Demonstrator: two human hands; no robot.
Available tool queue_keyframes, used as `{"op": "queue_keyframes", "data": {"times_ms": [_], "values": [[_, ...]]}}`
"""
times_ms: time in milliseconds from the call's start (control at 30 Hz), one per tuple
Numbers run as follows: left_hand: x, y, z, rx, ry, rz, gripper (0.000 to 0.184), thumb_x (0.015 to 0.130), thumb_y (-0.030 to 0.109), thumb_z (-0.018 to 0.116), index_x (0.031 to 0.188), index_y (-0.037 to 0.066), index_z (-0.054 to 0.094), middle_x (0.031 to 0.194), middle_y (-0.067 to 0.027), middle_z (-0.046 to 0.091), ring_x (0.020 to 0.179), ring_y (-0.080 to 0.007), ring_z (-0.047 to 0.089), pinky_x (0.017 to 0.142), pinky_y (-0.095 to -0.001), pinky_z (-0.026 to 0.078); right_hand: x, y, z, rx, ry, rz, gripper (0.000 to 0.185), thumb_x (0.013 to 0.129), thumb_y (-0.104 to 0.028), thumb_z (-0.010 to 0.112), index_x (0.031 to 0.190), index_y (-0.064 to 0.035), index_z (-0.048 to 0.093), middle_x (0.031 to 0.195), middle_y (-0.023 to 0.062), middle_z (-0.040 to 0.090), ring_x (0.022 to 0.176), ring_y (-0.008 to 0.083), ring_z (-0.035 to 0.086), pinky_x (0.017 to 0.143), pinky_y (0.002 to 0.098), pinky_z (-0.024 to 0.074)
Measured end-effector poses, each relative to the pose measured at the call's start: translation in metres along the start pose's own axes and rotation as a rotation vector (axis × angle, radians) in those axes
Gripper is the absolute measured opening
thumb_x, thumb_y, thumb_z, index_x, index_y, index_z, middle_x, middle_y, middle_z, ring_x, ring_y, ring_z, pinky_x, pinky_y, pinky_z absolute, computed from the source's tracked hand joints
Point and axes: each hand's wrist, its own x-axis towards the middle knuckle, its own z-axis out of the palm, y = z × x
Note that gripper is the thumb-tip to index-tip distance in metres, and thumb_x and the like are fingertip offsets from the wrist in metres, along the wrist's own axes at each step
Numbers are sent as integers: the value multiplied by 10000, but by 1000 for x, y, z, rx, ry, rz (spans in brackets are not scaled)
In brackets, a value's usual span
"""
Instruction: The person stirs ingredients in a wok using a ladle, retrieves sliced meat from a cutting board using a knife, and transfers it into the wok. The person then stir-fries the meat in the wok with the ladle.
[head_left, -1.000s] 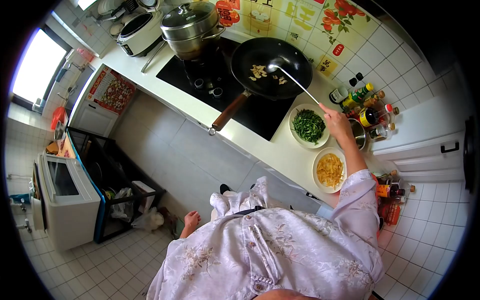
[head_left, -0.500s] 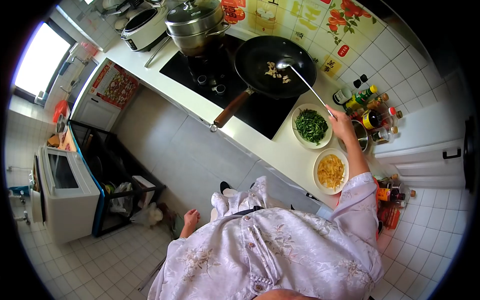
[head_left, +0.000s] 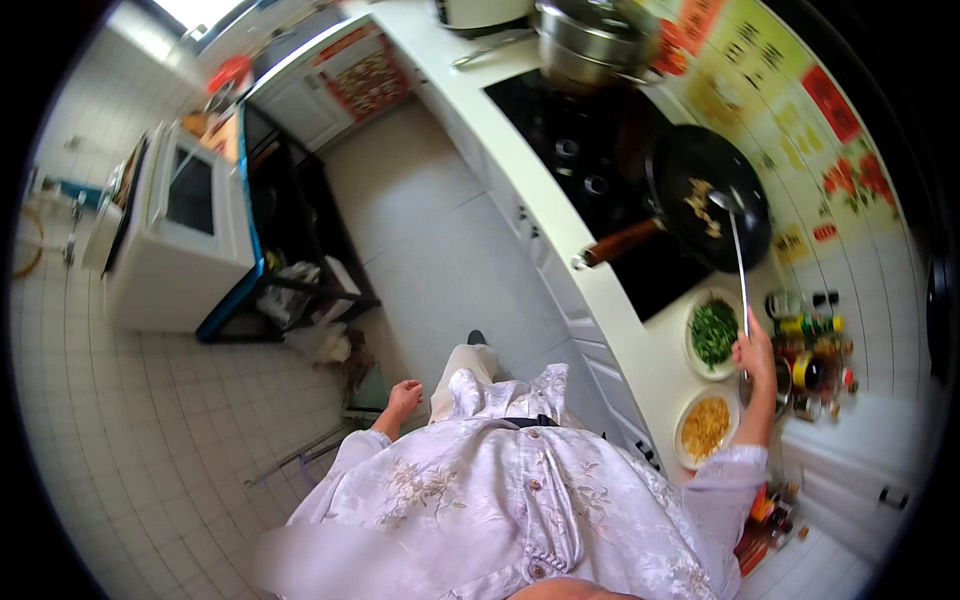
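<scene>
My right hand (head_left: 755, 352) is closed around the handle of a long metal ladle (head_left: 742, 275). The ladle's bowl rests inside a black wok (head_left: 738, 165), beside small pale brown food pieces (head_left: 702, 205). The wok sits on the black cooktop (head_left: 600, 140), its wooden handle (head_left: 622, 243) pointing towards the counter's front edge. Just left of my right hand is a white plate of chopped green vegetables (head_left: 714, 333). Nearer to me stands a plate of yellow shredded food (head_left: 705, 427). Away from the counter, my left hand (head_left: 404, 397) hangs at my side with its fingers curled and nothing visible in it.
A lidded steel steamer pot (head_left: 592, 48) stands at the cooktop's far end. Sauce bottles (head_left: 815, 328) line the wall on the right. A white oven (head_left: 185, 230) and a black rack (head_left: 300, 220) are at the left, across the grey floor (head_left: 450, 230).
The view has turned, so the counter and wok appear further right. My right hand still holds the ladle in the wok. My left hand stays low by my side.
</scene>
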Motion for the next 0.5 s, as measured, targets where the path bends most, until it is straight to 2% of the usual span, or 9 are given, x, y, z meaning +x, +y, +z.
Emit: {"op": "queue_keyframes", "data": {"times_ms": [67, 133, 200, 267, 333, 367, 400, 467, 500], "values": [[5, 2, -13, -31, 19, -34, 300, 773, 157, 564, 1030, 5, 542, 776, -52, 589, 604, -115, 550, 506, -237, 439, 3, 3, 3, -47, -11, -41, 561, 817, -60, 456, 1324, -190, 254, 592, 71, 536, 484, 134, 508, 450, 270, 436], [17, 11, -27, -65, 37, -60, 300, 771, 158, 571, 1027, 3, 545, 783, -58, 592, 615, -118, 554, 523, -241, 450, -5, -16, -5, -398, 97, 10, 601, 782, -91, 512, 1320, -125, 244, 858, 131, 602, 674, 202, 560, 662, 298, 443], [36, 24, -36, 7, 8, -64, 292, 767, 161, 583, 1003, -8, 553, 799, -69, 596, 636, -127, 564, 566, -242, 466, -12, -35, -23, -359, 368, -115, 543, 797, -109, 501, 1299, -98, 295, 987, 134, 572, 801, 203, 540, 728, 306, 425], [58, 37, -56, -24, 15, -44, 288, 769, 160, 581, 997, -13, 554, 803, -71, 598, 638, -131, 567, 575, -241, 468, -39, -96, -21, -130, 597, -512, 452, 843, -115, 450, 1273, -41, 332, 891, 133, 559, 790, 185, 515, 751, 279, 402], [97, 51, -76, -73, -17, -17, 286, 776, 152, 574, 1001, -23, 550, 801, -70, 598, 642, -138, 569, 594, -247, 474, -116, -216, 26, 216, 589, -705, 361, 853, -83, 404, 1196, 27, 407, 830, 132, 553, 740, 163, 511, 740, 251, 390], [117, 52, -89, -85, -9, -26, 286, 776, 152, 574, 1001, -23, 550, 801, -70, 598, 642, -138, 569, 594, -247, 474, -135, -252, 52, 354, 520, -861, 325, 851, -67, 383, 1143, 57, 458, 782, 125, 557, 688, 153, 513, 728, 237, 387], [134, 54, -100, -155, -15, 13, 285, 777, 146, 572, 1005, -24, 548, 805, -69, 597, 644, -137, 567, 596, -248, 474, -131, -270, 79, 432, 255, -1048, 297, 837, -42, 385, 1087, 76, 494, 733, 114, 557, 639, 146, 512, 685, 222, 393], [155, 73, -128, -240, -19, 53, 284, 779, 140, 569, 1009, -24, 546, 810, -68, 595, 646, -135, 564, 597, -248, 473, -116, -316, 154, 494, 34, -1131, 264, 810, -10, 416, 1019, 92, 542, 640, 80, 543, 552, 130, 499, 599, 202, 403], [157, 88, -144, -261, 4, 41, 285, 778, 138, 570, 1011, -24, 544, 816, -65, 594, 648, -130, 560, 591, -246, 468, -108, -345, 196, 482, 89, -1044, 252, 798, -3, 446, 1007, 90, 554, 597, 57, 530, 515, 120, 485, 556, 197, 406]]}}
